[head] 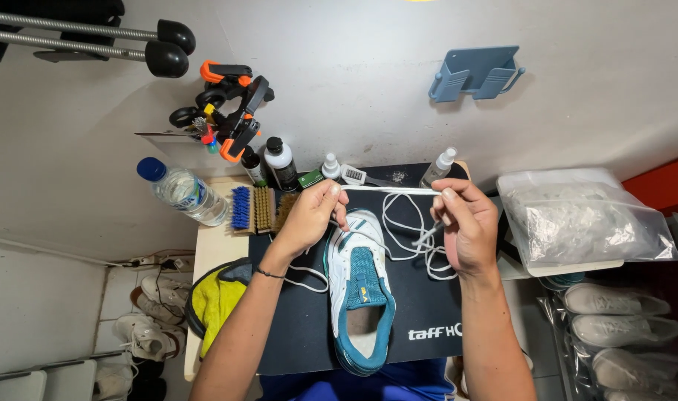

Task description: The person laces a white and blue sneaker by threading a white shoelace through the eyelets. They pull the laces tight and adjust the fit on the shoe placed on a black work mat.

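Observation:
A white sneaker with teal lining [359,293] lies on a black mat [302,327], toe pointing away from me. My left hand [309,215] and my right hand [465,223] each pinch one end of a flat white shoelace [389,190], stretched taut and level between them above the shoe's toe. More of the lace [406,238] hangs in loose loops onto the mat to the right of the shoe. Another strand runs from under my left hand across the mat.
Brushes [253,209], small bottles [281,163] and a spray bottle [438,168] line the table's far edge. A water bottle [183,191] lies at left, a yellow cloth [214,298] hangs at the left edge, a plastic bag [584,219] sits at right. Shoes fill the floor and shelves.

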